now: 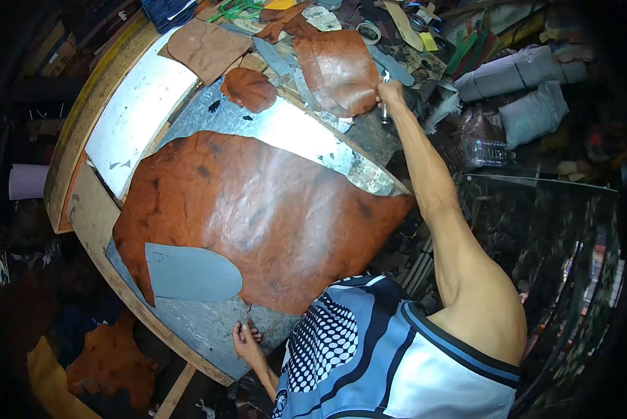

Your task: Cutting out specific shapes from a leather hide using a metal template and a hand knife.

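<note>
A large reddish-brown piece of leather (pixel 257 209) spreads across the worktable. On its near left part lies a grey-blue template (pixel 193 272) with one rounded end. My left hand (pixel 246 342) is at the table's near edge, just below the leather, fingers curled; a thin dark sliver shows above it, too small to name. Stretched far to the right, my right hand (pixel 391 93) is closed round a slim silvery tool (pixel 385 117), whose kind I cannot make out. Beside that hand is a smaller brown leather piece (pixel 338 73).
A round brown scrap (pixel 248 89) and a tan leather piece (pixel 209 49) lie at the table's far side. A raised wooden edge (pixel 83 133) runs along the left. Scraps and tape clutter the back; grey wrapped rolls (pixel 512 73) sit at right.
</note>
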A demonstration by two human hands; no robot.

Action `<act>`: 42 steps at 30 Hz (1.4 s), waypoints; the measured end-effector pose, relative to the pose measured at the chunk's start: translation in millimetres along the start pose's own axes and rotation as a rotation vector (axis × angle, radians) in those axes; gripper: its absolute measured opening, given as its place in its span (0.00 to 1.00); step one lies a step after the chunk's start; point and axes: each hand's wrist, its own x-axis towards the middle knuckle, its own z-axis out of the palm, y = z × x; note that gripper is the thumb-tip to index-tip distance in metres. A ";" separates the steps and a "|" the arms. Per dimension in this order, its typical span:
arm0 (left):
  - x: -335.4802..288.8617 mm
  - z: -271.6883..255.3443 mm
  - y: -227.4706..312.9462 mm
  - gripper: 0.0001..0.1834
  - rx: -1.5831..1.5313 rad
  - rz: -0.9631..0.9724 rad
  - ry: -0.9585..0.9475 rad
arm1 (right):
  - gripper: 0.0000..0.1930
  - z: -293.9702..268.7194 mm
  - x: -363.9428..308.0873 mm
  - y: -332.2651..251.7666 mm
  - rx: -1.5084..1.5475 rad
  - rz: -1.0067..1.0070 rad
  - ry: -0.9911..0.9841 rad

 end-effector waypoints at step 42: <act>-1.0 -3.5 17.7 0.15 -0.100 -0.176 0.057 | 0.13 334.6 -133.4 -286.5 0.134 -0.562 -0.932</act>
